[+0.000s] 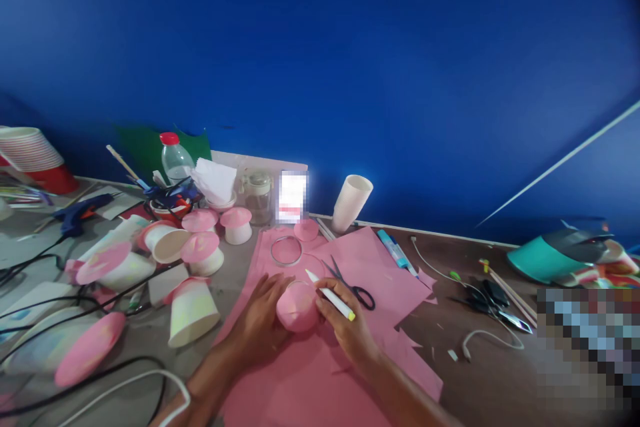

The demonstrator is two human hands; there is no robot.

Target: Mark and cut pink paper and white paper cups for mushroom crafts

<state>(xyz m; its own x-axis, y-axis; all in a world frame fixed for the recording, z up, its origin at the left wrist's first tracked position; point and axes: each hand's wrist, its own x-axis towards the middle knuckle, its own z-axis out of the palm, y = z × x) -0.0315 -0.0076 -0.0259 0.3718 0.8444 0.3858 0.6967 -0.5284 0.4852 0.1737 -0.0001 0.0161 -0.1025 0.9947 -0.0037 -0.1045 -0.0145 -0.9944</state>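
A shallow pink paper cone (297, 307) is between my hands, above pink paper sheets (295, 387). My left hand (263, 317) grips it from the left side, fingers partly hidden behind it. In my right hand (345, 320) is a white marker with a yellow end (336, 301), its pale tip pointing up and left beside the cone's rim. Whether that tip touches the cone, I cannot tell. Just beyond lie black-handled scissors (357, 287), a thin ring (286, 250) and a pink paper disc (306, 230).
Paper cups with pink tops (236, 223) crowd the left, near black cables (145, 363) and a blue glue gun (85, 210). A glass jar (259, 200) and a white cup stack (351, 203) stand by the blue wall. A turquoise glue-type tube (393, 248) lies right.
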